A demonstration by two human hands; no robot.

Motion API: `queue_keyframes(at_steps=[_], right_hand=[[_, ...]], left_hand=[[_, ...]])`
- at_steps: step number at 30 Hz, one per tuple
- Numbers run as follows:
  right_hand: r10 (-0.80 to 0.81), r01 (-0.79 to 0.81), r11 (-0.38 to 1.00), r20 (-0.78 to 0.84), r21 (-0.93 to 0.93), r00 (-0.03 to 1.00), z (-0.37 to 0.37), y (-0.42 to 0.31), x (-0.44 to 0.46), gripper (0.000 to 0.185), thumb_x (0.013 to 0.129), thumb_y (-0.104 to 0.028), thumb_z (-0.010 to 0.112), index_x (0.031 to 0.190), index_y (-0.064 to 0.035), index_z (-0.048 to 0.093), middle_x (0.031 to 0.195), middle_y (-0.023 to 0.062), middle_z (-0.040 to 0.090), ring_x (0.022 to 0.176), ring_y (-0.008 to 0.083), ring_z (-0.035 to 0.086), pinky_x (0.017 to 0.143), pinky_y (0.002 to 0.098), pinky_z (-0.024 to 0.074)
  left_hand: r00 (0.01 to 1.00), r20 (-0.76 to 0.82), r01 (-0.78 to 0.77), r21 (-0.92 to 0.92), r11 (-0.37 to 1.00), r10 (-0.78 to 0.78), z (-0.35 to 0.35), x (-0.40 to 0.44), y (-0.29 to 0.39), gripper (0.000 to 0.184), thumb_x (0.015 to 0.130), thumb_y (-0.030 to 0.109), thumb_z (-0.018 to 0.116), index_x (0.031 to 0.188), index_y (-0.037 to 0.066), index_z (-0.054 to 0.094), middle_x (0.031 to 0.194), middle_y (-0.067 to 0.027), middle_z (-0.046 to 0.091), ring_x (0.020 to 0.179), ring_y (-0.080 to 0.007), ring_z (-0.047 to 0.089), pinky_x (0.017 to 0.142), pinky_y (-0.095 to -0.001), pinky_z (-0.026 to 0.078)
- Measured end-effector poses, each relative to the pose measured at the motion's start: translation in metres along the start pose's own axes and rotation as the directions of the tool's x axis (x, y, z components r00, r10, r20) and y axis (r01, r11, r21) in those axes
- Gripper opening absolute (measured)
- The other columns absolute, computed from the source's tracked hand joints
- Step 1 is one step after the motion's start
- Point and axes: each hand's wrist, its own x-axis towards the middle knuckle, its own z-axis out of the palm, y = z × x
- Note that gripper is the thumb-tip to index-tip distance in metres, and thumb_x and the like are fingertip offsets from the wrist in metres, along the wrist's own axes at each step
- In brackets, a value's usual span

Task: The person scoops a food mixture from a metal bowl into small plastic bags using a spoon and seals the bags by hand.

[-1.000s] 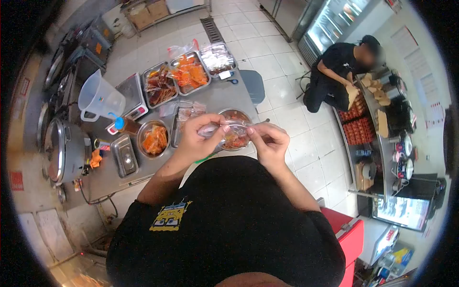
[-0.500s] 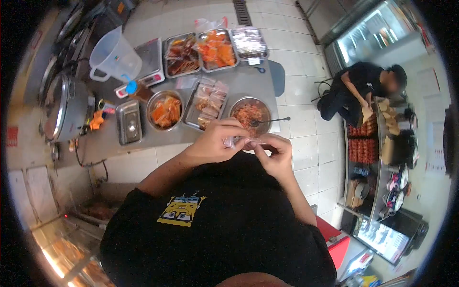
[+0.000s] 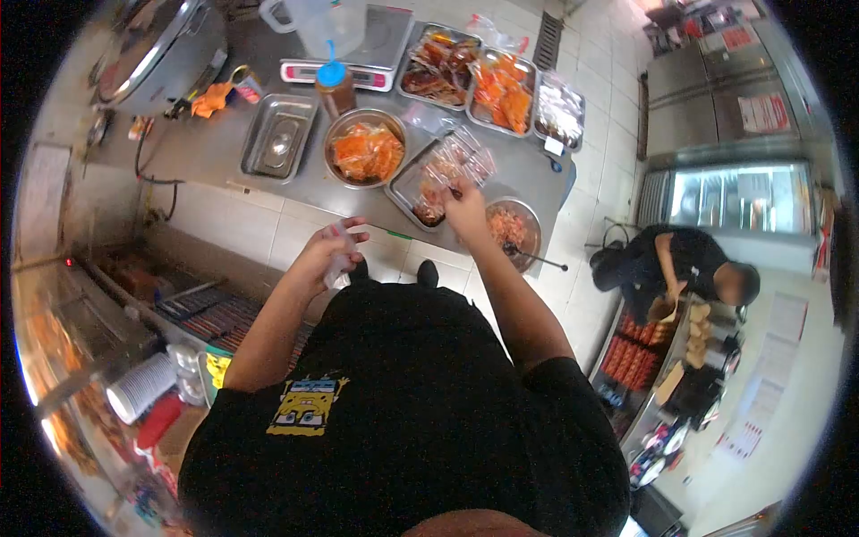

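My left hand (image 3: 324, 257) is held in front of the counter, fingers partly curled round some clear plastic bags (image 3: 340, 259). Over the metal tray (image 3: 403, 192) reaches my right hand (image 3: 466, 215), its fingers closed at a small filled plastic bag. Several clear bags of pinkish-brown food (image 3: 461, 161) lie in that tray; the fingers partly hide those at its near right. Just right of my right hand stands a steel bowl (image 3: 535, 234) of chopped reddish food, with a dark-handled spoon (image 3: 541, 259) resting in it.
Left of the tray are a bowl of orange food (image 3: 365, 150), a blue-capped bottle (image 3: 334, 88) and a metal pan (image 3: 277, 139). Filled trays (image 3: 503, 89) and a scale (image 3: 376, 54) stand behind. A person (image 3: 684, 268) works by a shelf at right.
My hands have parted from together in front of the bowl. The right moved over the tray of bags; the left drew back leftward with the plastic. My view shifted left.
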Motion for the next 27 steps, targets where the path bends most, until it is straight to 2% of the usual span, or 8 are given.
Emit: queue_keyframes(at_steps=[2, 6, 12, 13, 17, 19, 22, 27], right_hand=[[0.001, -0.034, 0.962, -0.12, -0.273, 0.993, 0.019, -0.013, 0.021, 0.029, 0.088, -0.024, 0.073, 0.103, 0.0006, 0.073, 0.09, 0.0191, 0.076, 0.085, 0.0301, 0.074, 0.082, 0.0381, 0.0558], [0.052, -0.06, 0.841, -0.03, -0.537, 0.998, 0.033, 0.012, 0.062, 0.032, 0.084, -0.028, 0.074, 0.105, -0.0041, 0.078, 0.095, 0.0218, 0.075, 0.091, 0.0393, 0.072, 0.084, 0.0442, 0.0556], [-0.024, -0.075, 0.663, -0.12, -0.745, 0.992, 0.014, 0.016, 0.073, 0.057, 0.077, -0.04, 0.084, 0.121, -0.0036, 0.072, 0.101, 0.0219, 0.075, 0.088, 0.041, 0.072, 0.081, 0.0444, 0.0561], [-0.027, -0.069, 0.665, -0.116, -0.744, 0.993, 0.013, -0.011, 0.061, 0.057, 0.077, -0.04, 0.084, 0.121, -0.0036, 0.072, 0.101, 0.0219, 0.075, 0.088, 0.041, 0.072, 0.081, 0.0444, 0.0561], [-0.191, 0.242, 0.953, 0.257, -0.184, 0.948, 0.017, -0.13, -0.028, 0.038, 0.078, -0.021, 0.086, 0.109, -0.0032, 0.072, 0.097, 0.0156, 0.073, 0.09, 0.0336, 0.071, 0.079, 0.043, 0.0558], [-0.403, 0.485, 0.871, 0.452, -0.078, 0.796, 0.009, -0.196, -0.08, 0.031, 0.079, -0.016, 0.084, 0.105, -0.005, 0.072, 0.096, 0.0137, 0.073, 0.088, 0.031, 0.07, 0.077, 0.0409, 0.0562], [-0.663, 0.704, 0.676, 0.24, -0.216, 0.71, 0.003, -0.211, -0.11, 0.025, 0.077, -0.011, 0.082, 0.1, -0.0047, 0.072, 0.096, 0.015, 0.072, 0.088, 0.0312, 0.071, 0.074, 0.0402, 0.0565], [-0.52, 0.518, 0.833, 0.043, -0.193, 0.853, -0.046, -0.211, -0.126, 0.018, 0.075, -0.008, 0.081, 0.09, -0.0038, 0.072, 0.089, 0.0143, 0.073, 0.084, 0.0342, 0.072, 0.074, 0.0427, 0.0565]], left_hand=[[0.997, 0.034, -0.061, -0.133, 0.989, 0.066, -0.014, -0.016, -0.006, 0.07, 0.073, 0.001, 0.058, 0.143, 0.004, 0.05, 0.119, -0.0131, 0.058, 0.078, -0.0183, 0.059, 0.057, -0.0285, 0.048], [0.986, 0.047, -0.13, -0.37, 0.92, 0.158, -0.016, -0.046, -0.009, 0.081, 0.065, 0.001, 0.056, 0.145, 0.005, 0.048, 0.118, -0.0133, 0.052, 0.076, -0.0188, 0.053, 0.06, -0.0306, 0.046], [0.986, 0.09, -0.076, -0.513, 0.855, 0.142, -0.016, -0.069, -0.004, 0.083, 0.066, 0.009, 0.058, 0.149, 0.006, 0.045, 0.12, -0.0126, 0.052, 0.08, -0.0217, 0.054, 0.068, -0.0364, 0.048], [0.985, 0.087, -0.083, -0.513, 0.854, 0.147, -0.013, -0.069, -0.002, 0.083, 0.066, 0.009, 0.058, 0.149, 0.006, 0.045, 0.12, -0.0126, 0.052, 0.08, -0.0217, 0.054, 0.068, -0.0364, 0.048], [0.974, 0.135, -0.115, -0.387, 0.915, 0.18, 0.012, -0.056, 0.006, 0.086, 0.066, 0.011, 0.058, 0.151, 0.007, 0.043, 0.122, -0.0127, 0.055, 0.083, -0.0235, 0.06, 0.07, -0.0375, 0.051], [0.959, 0.212, -0.11, -0.326, 0.939, 0.186, 0.035, -0.048, 0.013, 0.09, 0.065, 0.013, 0.059, 0.153, 0.008, 0.041, 0.124, -0.0129, 0.057, 0.083, -0.0242, 0.063, 0.072, -0.0389, 0.053], [0.923, 0.357, -0.123, -0.081, 0.989, 0.144, 0.077, -0.039, 0.03, 0.09, 0.066, 0.012, 0.061, 0.153, 0.003, 0.038, 0.116, -0.01, 0.064, 0.086, -0.0205, 0.067, 0.073, -0.0321, 0.057], [0.859, 0.51, -0.089, 0.057, 0.994, 0.048, 0.13, -0.018, 0.034, 0.08, 0.079, 0.0, 0.058, 0.156, 0.007, 0.038, 0.112, -0.008, 0.063, 0.085, -0.016, 0.064, 0.072, -0.0268, 0.053]])
